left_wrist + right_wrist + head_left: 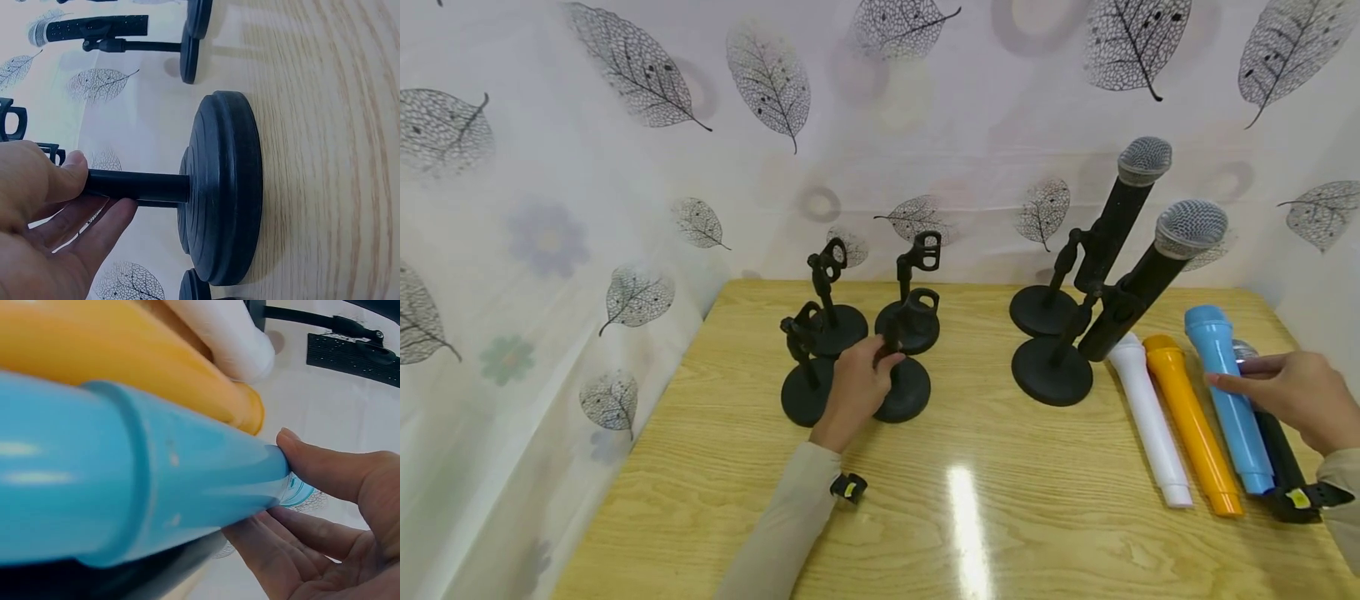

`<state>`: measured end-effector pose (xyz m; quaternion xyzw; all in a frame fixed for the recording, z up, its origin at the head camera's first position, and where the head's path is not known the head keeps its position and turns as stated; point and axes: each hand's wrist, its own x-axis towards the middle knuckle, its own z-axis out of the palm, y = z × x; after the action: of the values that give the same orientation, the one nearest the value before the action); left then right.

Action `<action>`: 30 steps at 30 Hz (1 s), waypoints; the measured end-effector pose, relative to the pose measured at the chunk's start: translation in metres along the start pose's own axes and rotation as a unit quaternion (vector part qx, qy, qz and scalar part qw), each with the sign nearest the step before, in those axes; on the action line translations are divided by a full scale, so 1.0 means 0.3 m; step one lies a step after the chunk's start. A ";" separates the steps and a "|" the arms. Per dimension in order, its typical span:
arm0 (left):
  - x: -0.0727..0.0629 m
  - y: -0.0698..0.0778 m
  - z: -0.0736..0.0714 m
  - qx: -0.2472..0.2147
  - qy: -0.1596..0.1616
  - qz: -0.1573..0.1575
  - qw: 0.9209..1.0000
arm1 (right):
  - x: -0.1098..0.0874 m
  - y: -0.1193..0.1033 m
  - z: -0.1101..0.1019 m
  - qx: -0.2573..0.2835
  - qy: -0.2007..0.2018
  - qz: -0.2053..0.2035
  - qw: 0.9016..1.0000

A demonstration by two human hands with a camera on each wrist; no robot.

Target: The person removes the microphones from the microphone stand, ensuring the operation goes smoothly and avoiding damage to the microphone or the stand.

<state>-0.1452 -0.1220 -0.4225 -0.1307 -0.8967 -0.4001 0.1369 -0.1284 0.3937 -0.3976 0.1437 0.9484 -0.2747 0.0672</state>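
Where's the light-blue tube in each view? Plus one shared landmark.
Head: right side, light-blue tube in the right hand.
Left wrist: not in it.
Right wrist: left edge to centre, below the orange tube.
Landmark: stand-mounted black microphones, at least one per view.

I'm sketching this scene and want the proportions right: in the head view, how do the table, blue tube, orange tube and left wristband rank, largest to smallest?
1. Table
2. Blue tube and orange tube: too alike to rank, and fingers partly cover the blue one
3. Left wristband
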 end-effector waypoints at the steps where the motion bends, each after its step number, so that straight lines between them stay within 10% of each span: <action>1: 0.001 -0.001 0.000 0.000 0.001 0.000 1.000 | 0.000 0.000 0.001 -0.003 -0.003 0.003 1.000; 30: 0.010 -0.004 -0.003 0.012 0.011 0.002 1.000 | 0.020 0.022 0.055 -0.079 -0.023 -0.036 0.996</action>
<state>-0.1483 -0.1232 -0.4218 -0.1259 -0.8996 -0.3907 0.1493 -0.1314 0.3914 -0.4160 0.0969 0.9699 -0.2045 0.0900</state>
